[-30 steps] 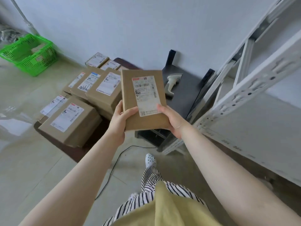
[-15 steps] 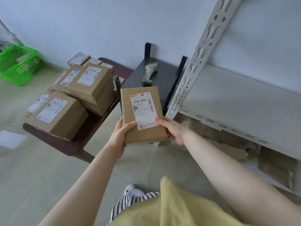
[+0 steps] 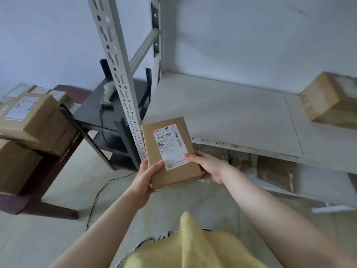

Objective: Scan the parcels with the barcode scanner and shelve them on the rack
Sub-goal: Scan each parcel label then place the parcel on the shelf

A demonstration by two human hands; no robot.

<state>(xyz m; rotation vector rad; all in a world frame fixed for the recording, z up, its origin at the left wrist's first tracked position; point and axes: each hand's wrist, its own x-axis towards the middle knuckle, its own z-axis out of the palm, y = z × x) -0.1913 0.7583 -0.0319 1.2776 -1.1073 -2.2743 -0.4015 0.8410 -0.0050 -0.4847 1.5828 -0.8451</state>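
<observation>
I hold a flat parcel (image 3: pixel 170 151), label up, between both hands. My left hand (image 3: pixel 144 182) curls round its near left corner, thumb on top; my right hand (image 3: pixel 207 167) grips the right edge, thumb across the label. The parcel's far end hangs just beside the slotted rack post (image 3: pixel 123 89) and at the front lip of the shelf (image 3: pixel 231 117). That shelf lies bare ahead; another box (image 3: pixel 328 99) sits far right. The scanner (image 3: pixel 108 92) rests on the black stand (image 3: pixel 90 111), stacked parcels (image 3: pixel 31 117) left.
</observation>
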